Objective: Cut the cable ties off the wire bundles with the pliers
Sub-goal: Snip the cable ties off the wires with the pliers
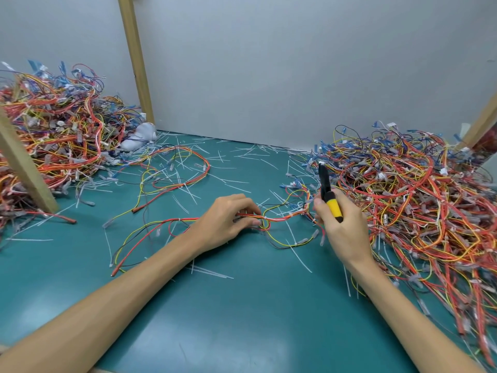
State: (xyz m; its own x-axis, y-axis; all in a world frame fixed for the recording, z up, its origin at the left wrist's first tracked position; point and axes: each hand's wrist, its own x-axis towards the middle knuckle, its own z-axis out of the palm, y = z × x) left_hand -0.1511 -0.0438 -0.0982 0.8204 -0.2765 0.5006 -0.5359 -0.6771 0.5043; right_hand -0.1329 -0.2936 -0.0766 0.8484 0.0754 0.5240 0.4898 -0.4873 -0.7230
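While left fingers (248,208) pinch a wire bundle (279,218), right fingers (318,204) clenched round pliers (329,195) beside heaped wires (419,200)

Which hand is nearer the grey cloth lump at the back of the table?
Left. The left hand rests on a wire bundle mid-table, in front and to the right of the grey cloth. The right hand, holding the pliers, is farther right.
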